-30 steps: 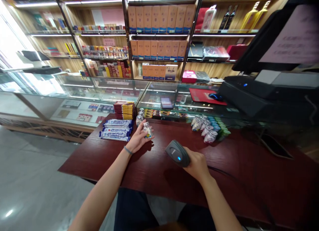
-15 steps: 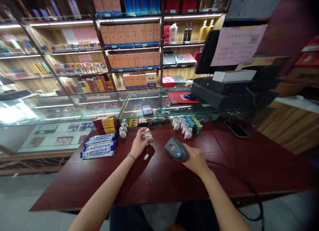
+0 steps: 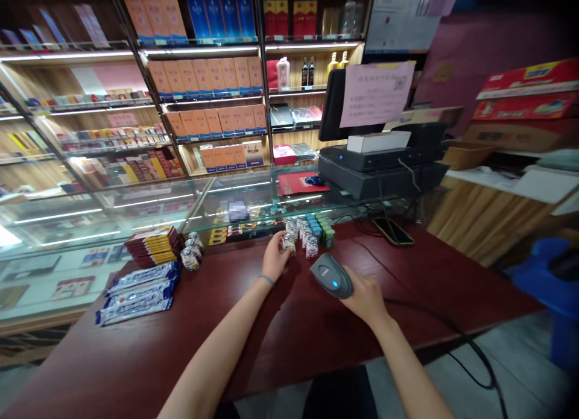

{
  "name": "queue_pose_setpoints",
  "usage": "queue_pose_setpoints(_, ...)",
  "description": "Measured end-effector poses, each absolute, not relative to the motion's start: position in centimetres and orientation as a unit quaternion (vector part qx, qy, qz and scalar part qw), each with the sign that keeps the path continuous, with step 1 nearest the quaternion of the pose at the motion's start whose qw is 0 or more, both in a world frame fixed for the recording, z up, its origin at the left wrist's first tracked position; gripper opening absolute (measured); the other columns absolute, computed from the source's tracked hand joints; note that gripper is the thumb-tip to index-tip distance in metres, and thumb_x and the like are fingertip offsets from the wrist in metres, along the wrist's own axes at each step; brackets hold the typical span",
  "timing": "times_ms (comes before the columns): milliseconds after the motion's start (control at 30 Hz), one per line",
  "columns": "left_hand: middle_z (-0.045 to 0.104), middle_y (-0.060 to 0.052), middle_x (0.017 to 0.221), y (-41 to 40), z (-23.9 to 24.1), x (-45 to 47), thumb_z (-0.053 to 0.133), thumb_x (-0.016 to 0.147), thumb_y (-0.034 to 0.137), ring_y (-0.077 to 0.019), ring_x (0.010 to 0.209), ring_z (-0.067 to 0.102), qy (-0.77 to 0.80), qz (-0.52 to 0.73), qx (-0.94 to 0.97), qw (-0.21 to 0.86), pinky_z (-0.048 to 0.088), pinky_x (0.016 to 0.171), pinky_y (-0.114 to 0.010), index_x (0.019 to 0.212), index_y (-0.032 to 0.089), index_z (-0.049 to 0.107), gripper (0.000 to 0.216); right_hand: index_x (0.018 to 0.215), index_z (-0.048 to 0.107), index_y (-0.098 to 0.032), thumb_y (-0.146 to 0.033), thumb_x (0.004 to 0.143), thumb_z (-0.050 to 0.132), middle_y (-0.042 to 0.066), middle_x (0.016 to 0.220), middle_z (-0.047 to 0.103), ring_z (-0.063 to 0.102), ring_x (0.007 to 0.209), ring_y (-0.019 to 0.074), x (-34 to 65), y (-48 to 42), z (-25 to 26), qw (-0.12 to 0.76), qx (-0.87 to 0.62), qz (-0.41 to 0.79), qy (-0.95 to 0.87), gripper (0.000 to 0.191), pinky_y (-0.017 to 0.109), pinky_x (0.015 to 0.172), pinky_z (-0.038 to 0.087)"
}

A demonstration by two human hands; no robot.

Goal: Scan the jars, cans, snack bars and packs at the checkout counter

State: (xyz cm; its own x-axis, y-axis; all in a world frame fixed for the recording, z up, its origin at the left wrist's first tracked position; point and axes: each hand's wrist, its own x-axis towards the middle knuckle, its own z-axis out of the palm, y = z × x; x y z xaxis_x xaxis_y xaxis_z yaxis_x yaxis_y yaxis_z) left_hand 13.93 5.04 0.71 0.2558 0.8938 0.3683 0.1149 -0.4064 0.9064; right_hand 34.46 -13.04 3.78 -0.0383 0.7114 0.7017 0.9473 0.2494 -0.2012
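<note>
My left hand is closed round a small clear bottle and holds it just left of a cluster of similar small bottles at the back of the dark red table. My right hand grips a black barcode scanner with a blue light, its head aimed toward the left hand. The scanner's cable trails off to the right over the table edge.
Blue-and-white wrapped packs, a stack of red-yellow boxes and three small bottles lie at the table's left. A glass counter stands behind, with a register and a phone to the right. Shelves line the wall.
The view has swung to the right. My left hand carried the small bottle rightward, from the middle of the table to beside the bottle cluster. My right hand keeps hold of the scanner.
</note>
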Motion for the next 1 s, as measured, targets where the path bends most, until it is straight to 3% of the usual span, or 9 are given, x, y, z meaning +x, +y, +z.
queue_pose_setpoints(367, 0.054, -0.009, 0.116, 6.7, -1.3, 16.8, 0.069, 0.079, 0.016, -0.0227, 0.100, 0.056, 0.399, 0.475, 0.721, 0.310, 0.048, 0.095, -0.042, 0.127, 0.022, 0.056, 0.051, 0.106, 0.065, -0.017, -0.015, 0.073, 0.050, 0.009, 0.091, 0.078, 0.074, 0.072, 0.0224, 35.5, -12.7, 2.3, 0.380, -0.566, -0.181, -0.708, 0.036, 0.030, 0.065, 0.054)
queue_pose_setpoints(733, 0.050, -0.012, 0.128, 7.0, -2.2, 17.2, 0.068, 0.079, 0.015, -0.0271, 0.121, 0.051, 0.377, 0.472, 0.735, 0.306, 0.042, 0.105, -0.045, 0.140, 0.023, 0.044, 0.066, 0.106, 0.064, -0.017, -0.018, 0.077, 0.053, 0.008, 0.092, 0.078, 0.074, 0.073, 0.0219, 35.4, -12.7, 2.2, 0.391, -0.562, -0.178, -0.707, 0.031, 0.030, 0.066, 0.055)
queue_pose_setpoints(867, 0.049, -0.013, 0.127, 6.7, -2.0, 17.1, 0.071, 0.075, 0.015, -0.0251, 0.113, 0.054, 0.371, 0.492, 0.714, 0.332, 0.047, 0.098, -0.042, 0.146, 0.022, 0.036, 0.080, 0.107, 0.065, -0.016, -0.018, 0.075, 0.054, 0.008, 0.089, 0.078, 0.074, 0.072, 0.0225, 35.4, -12.7, 2.4, 0.378, -0.569, -0.164, -0.711, 0.034, 0.030, 0.064, 0.054)
queue_pose_setpoints(1000, 0.050, -0.010, 0.121, 6.1, -0.9, 15.3, 0.079, 0.069, 0.020, -0.0218, 0.100, 0.057, 0.393, 0.508, 0.687, 0.341, 0.050, 0.091, -0.041, 0.146, 0.023, 0.038, 0.087, 0.107, 0.066, -0.017, -0.014, 0.071, 0.053, 0.007, 0.085, 0.077, 0.073, 0.068, 0.0228, 35.1, -12.7, 3.0, 0.358, -0.580, -0.176, -0.710, 0.039, 0.029, 0.061, 0.051)
